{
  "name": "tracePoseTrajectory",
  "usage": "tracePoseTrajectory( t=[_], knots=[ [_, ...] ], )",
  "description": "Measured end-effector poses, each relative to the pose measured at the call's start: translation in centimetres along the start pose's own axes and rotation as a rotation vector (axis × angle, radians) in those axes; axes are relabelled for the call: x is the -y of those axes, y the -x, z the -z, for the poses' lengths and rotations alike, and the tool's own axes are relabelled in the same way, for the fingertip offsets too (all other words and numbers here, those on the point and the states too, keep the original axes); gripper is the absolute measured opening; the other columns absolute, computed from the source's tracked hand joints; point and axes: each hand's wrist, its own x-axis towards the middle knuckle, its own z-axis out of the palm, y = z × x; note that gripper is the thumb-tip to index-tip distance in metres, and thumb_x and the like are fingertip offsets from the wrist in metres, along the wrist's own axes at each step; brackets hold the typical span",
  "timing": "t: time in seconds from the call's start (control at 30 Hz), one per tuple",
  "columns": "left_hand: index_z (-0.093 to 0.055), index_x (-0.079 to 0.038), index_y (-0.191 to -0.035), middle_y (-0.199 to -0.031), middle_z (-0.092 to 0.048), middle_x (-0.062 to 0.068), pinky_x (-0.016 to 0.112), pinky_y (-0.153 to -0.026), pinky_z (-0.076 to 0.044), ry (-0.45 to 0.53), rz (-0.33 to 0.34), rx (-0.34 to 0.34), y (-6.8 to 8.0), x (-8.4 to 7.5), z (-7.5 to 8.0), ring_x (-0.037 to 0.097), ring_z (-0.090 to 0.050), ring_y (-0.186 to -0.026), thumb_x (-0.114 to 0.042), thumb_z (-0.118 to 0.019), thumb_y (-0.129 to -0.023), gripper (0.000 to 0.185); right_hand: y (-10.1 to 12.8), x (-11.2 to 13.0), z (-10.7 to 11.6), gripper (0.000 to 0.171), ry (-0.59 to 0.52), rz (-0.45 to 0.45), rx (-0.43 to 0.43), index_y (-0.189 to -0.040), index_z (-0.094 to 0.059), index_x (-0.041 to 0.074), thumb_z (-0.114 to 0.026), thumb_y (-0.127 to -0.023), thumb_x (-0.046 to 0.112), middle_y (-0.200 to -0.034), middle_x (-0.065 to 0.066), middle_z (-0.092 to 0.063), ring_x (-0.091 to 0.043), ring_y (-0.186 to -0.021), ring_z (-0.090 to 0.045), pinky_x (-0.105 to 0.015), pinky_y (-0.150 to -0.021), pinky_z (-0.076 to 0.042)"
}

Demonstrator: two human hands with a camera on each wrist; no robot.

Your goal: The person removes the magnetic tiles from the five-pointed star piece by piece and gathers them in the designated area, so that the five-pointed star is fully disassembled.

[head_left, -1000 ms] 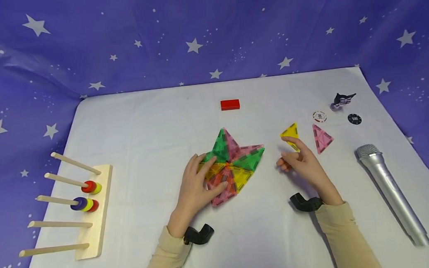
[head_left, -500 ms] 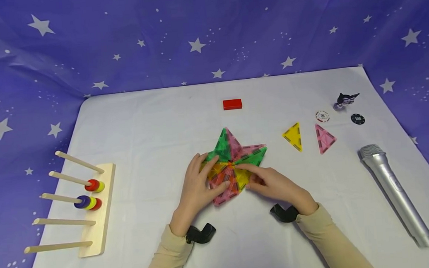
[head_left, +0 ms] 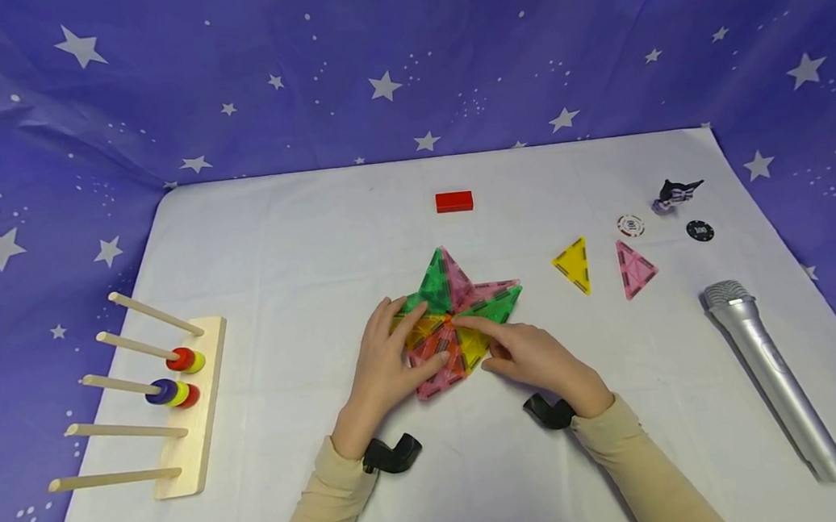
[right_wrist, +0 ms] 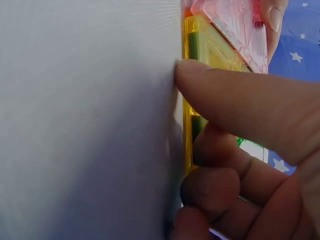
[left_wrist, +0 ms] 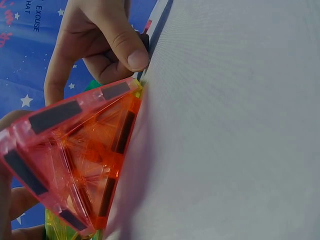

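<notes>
A star-like raised shape of translucent magnetic tiles (head_left: 455, 346) in green, pink, yellow and orange sits mid-table. My left hand (head_left: 382, 367) rests over its left side, fingers spread and thumb lying on the orange and pink tiles. From the right, my right hand (head_left: 541, 356) reaches its index fingertip to the centre. Its other fingers are curled in by the near right edge. In the right wrist view the thumb lies against a yellow tile (right_wrist: 215, 45). The left wrist view shows a pink tile (left_wrist: 55, 116) beside an orange tile (left_wrist: 105, 140) up close.
A yellow triangle tile (head_left: 574, 266) and a pink triangle tile (head_left: 635, 268) lie to the right. Beyond are two chips, a small figure (head_left: 675, 194) and a silver microphone (head_left: 776, 381). A red block (head_left: 453, 202) lies behind the star; a wooden peg stand (head_left: 199, 414) is at left.
My right hand has moved left from beside the loose yellow triangle to the star's centre. The left hand has stayed on the star. The view has shifted slightly.
</notes>
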Motion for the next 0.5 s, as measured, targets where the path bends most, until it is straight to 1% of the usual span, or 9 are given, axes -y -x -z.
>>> tracePoseTrajectory(
  t=[0.2, 0.33, 0.43, 0.5],
  knots=[
    [-0.048, -0.018, -0.132, -0.136, -0.038, 0.012, 0.052, -0.102, -0.019, -0.002, -0.003, 0.002, -0.08, -0.01, -0.01, 0.032, -0.020, -0.132, -0.050, -0.066, -0.075, 0.068, -0.23, -0.28, 0.06, 0.064, -0.036, 0.030, -0.001, -0.135, -0.039, 0.026, -0.068, -0.081, 0.010, -0.066, 0.008, -0.042, -0.007, -0.056, -0.040, -0.022, -0.049, -0.037],
    [-0.049, -0.018, -0.132, -0.136, -0.038, 0.012, 0.052, -0.102, -0.019, -0.003, -0.008, -0.004, -0.07, 0.01, -0.01, 0.032, -0.020, -0.131, -0.050, -0.066, -0.074, 0.068, -0.28, -0.39, 0.04, 0.061, -0.054, 0.031, -0.011, -0.134, -0.042, 0.023, -0.068, -0.081, 0.008, -0.071, 0.006, -0.043, -0.009, -0.061, -0.041, -0.024, -0.053, -0.038],
    [-0.049, -0.018, -0.132, -0.136, -0.039, 0.012, 0.052, -0.102, -0.019, -0.003, -0.011, -0.011, -0.03, 0.06, -0.01, 0.031, -0.020, -0.131, -0.049, -0.067, -0.074, 0.068, -0.26, -0.44, 0.00, 0.061, -0.049, 0.039, -0.021, -0.134, -0.043, 0.021, -0.068, -0.080, 0.007, -0.083, 0.004, -0.049, -0.012, -0.068, -0.043, -0.026, -0.059, -0.039],
    [-0.050, -0.018, -0.131, -0.136, -0.039, 0.012, 0.052, -0.102, -0.019, -0.004, -0.016, -0.017, -0.02, 0.10, -0.03, 0.032, -0.021, -0.131, -0.049, -0.067, -0.073, 0.068, -0.25, -0.47, -0.05, 0.061, -0.039, 0.049, -0.028, -0.134, -0.043, 0.020, -0.069, -0.080, 0.008, -0.096, 0.003, -0.053, -0.013, -0.075, -0.045, -0.027, -0.065, -0.041]
  ],
)
